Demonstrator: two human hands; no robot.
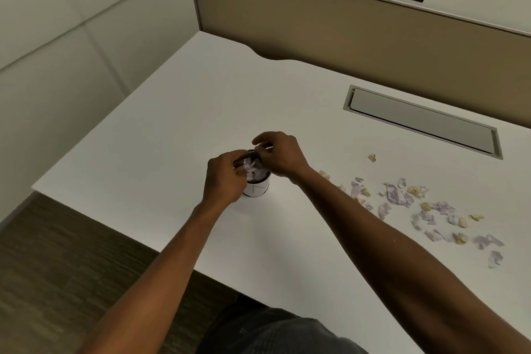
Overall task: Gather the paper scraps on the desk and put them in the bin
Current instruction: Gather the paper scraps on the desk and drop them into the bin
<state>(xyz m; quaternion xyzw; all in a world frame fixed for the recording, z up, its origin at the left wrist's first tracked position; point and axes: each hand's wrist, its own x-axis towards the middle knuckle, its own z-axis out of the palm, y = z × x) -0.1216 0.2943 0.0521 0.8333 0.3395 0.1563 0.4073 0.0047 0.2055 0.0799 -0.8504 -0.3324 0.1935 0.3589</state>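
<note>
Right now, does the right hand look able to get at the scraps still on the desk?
Probably yes. The right hand is at the bin, and the loose scraps lie on the open desk on that hand's own side, with nothing standing between them; the farthest pieces may need a stretch.

Office cubicle: white desk [201, 112], tan partition panel [330, 37], recessed cable hatch [422, 121].
</note>
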